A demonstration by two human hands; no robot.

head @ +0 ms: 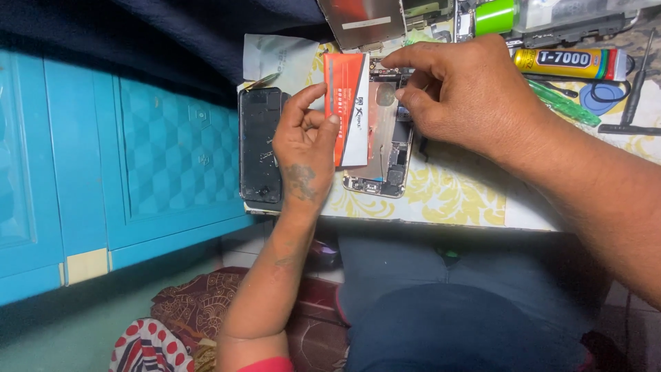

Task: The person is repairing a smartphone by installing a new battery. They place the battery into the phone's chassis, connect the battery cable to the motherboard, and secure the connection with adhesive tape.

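- The left hand [303, 148] pinches a flat red-and-white battery pack [350, 107] by its lower left edge: thumb on the near face, fingers curled narrow behind it, so the pack stands tilted over the opened phone body [385, 148] on the table.
- The right hand [468, 93] reaches in from the right with its fingers half closed; the forefinger lies along the pack's top edge, and the thumb and middle finger sit close together just beside the pack, over the phone's inner parts. Whether they pinch something small there I cannot tell.
- Risk, as I judge it: the pack is held at one edge only, so a slip could drop it onto the exposed boards and thin cables in the phone body.
- Pressing or bending such a soft cell with the fingertips could dent it.
- The right fingertips work very near small connectors; a careless push could tear one.
- A separate dark phone frame [260, 145] lies at the table's left edge, near the left wrist, and an elbow shift could knock it off.
- A yellow glue tube [568, 63], a green tool [564, 105] and a screwdriver [633, 89] lie further right on the flowered table cover [447, 196], well apart from the pack.
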